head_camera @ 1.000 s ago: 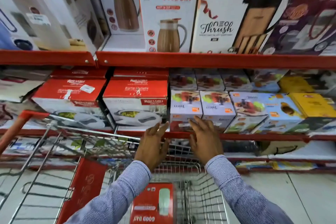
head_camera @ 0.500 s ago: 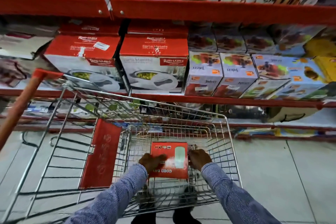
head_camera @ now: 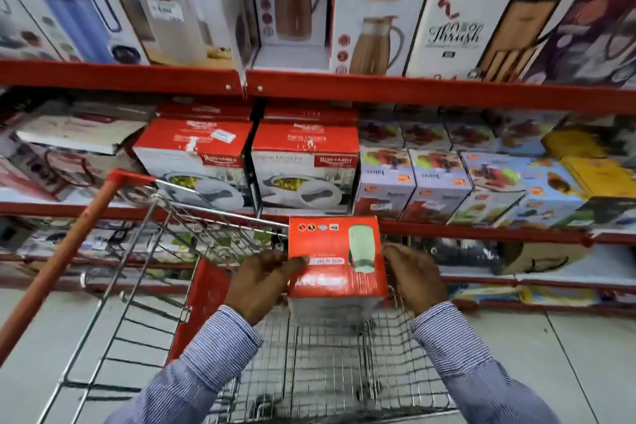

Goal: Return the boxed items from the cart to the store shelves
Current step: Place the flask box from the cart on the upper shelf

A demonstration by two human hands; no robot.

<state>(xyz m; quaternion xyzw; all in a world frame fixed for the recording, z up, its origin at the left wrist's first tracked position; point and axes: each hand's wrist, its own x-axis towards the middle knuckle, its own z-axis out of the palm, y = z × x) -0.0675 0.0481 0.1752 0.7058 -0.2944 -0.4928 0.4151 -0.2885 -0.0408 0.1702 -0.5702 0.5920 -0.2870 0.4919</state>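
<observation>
A red and white jug box, its print upside down, hangs above the wire cart. My left hand grips its left side and my right hand grips its right side. The box is level with the front rim of the middle shelf. On the top shelf stands a matching white "Good Day" jug box, with a gap in front of a set-back jug box to its left.
The cart's red handle bar slants up at the left. The middle shelf holds two red and white casserole boxes and several juicer boxes. A tall knife-set box stands right of the jug box. Grey floor tiles lie on the right.
Both hands left the middle shelf, dropped into the cart and took hold of the red box. The box has since come up out of the cart basket to shelf-rim height.
</observation>
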